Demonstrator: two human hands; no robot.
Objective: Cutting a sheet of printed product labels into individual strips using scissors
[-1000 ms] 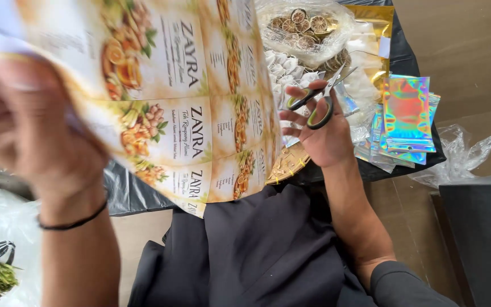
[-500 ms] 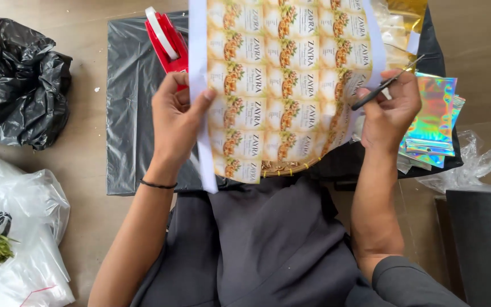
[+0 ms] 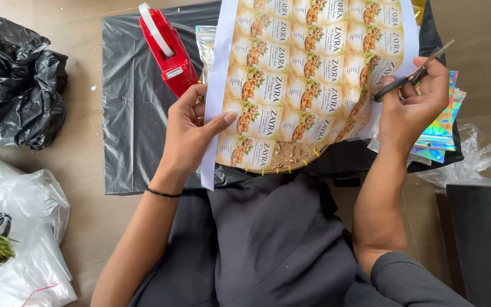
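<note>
A large sheet of printed labels [image 3: 308, 79] with orange and yellow pictures and a white margin is held flat over a black plastic sheet [image 3: 134, 113]. My left hand [image 3: 191, 128] grips the sheet's left white margin, thumb on top. My right hand [image 3: 410, 105] pinches the sheet's right edge and also holds small black-handled scissors [image 3: 413, 73] that point up and right. Under the sheet's lower edge the rim of a round woven tray [image 3: 291, 162] shows.
A red tape dispenser [image 3: 169, 48] stands at the sheet's upper left. Shiny holographic pouches [image 3: 441, 128] lie right of my right hand. A crumpled black bag [image 3: 15, 79] is far left, clear plastic bags [image 3: 21, 227] with green stems at lower left. A dark box [image 3: 484, 239] sits lower right.
The label sheet has come down from close to the camera and now lies flatter over the work area. My left hand shifted to its left margin; my right hand keeps the scissors.
</note>
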